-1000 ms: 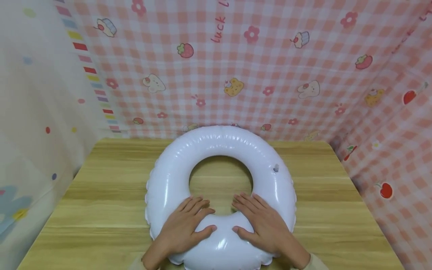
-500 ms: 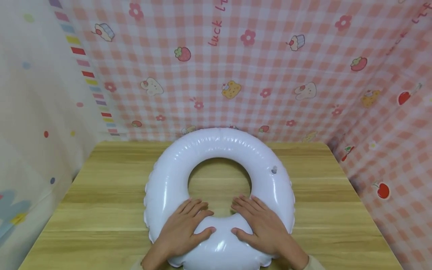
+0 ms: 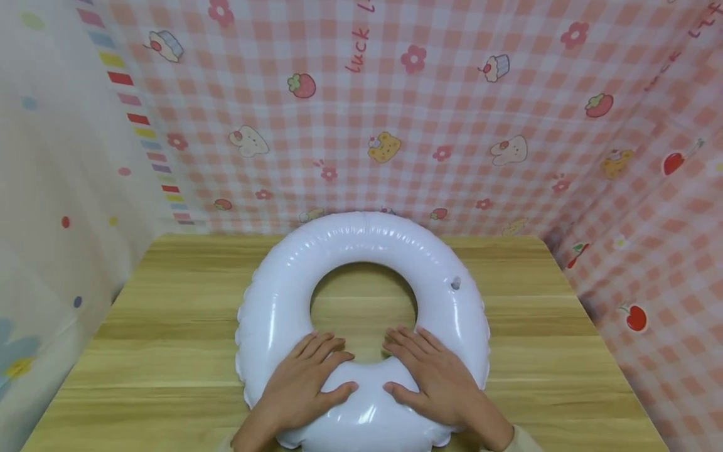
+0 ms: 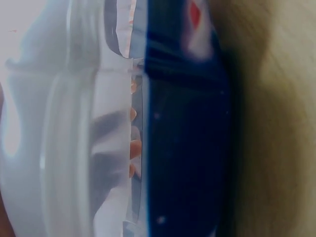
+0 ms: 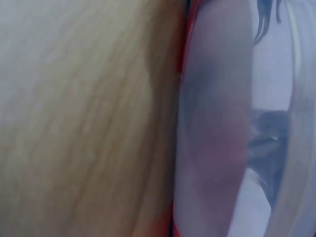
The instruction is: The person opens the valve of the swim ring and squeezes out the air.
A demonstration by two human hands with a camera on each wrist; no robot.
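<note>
A white inflated swim ring [image 3: 361, 237] lies flat on the wooden table, with a small clear valve [image 3: 455, 284] on its right side. My left hand [image 3: 307, 382] rests on its near left part, fingers fairly straight and tips over the inner hole. Mirroring it, my right hand [image 3: 432, 378] lies on the near right part, thumb pointing inward. Close up in the left wrist view, the ring's side [image 4: 79, 128] shows a translucent seam and a dark blue lower part. The right wrist view has the ring's pale side [image 5: 212, 128] with a red edge.
The wooden table [image 3: 169, 326] extends on both sides of the ring. Behind it hangs a pink checked cloth [image 3: 339, 125] with printed fruit and cakes. Cloth also hangs at the left [image 3: 68, 157] and right sides. The ring's far edge reaches the back of the table.
The head view has shifted slightly, so the whole scene sits a little farther left. Both hands keep the same place on the swim ring.
</note>
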